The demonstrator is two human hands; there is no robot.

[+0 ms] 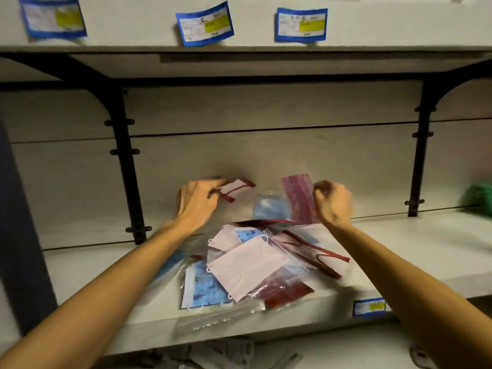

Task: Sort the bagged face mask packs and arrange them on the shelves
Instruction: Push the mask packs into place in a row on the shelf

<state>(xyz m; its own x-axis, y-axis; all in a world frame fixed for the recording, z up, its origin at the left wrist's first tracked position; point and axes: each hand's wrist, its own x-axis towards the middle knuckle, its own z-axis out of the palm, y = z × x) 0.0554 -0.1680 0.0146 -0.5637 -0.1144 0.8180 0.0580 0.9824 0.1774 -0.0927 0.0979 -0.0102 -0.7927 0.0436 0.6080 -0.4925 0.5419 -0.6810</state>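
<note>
A loose pile of bagged face mask packs (247, 267) lies on the grey shelf (399, 251): pink, blue-patterned and dark red ones in clear bags. My left hand (197, 201) holds a clear bag with dark red trim (234, 189) above the back of the pile. My right hand (332, 203) pinches the edge of a magenta mask pack (299, 198), held upright near the back wall. A light blue pack (270, 207) stands between the two hands against the wall.
An upper shelf (239, 51) overhangs with blue-bordered price labels (205, 23) on its front. Black brackets (127, 166) stand left and right. A green object (478, 198) sits at the far right of the shelf. Another label (370, 307) is on the lower shelf's edge.
</note>
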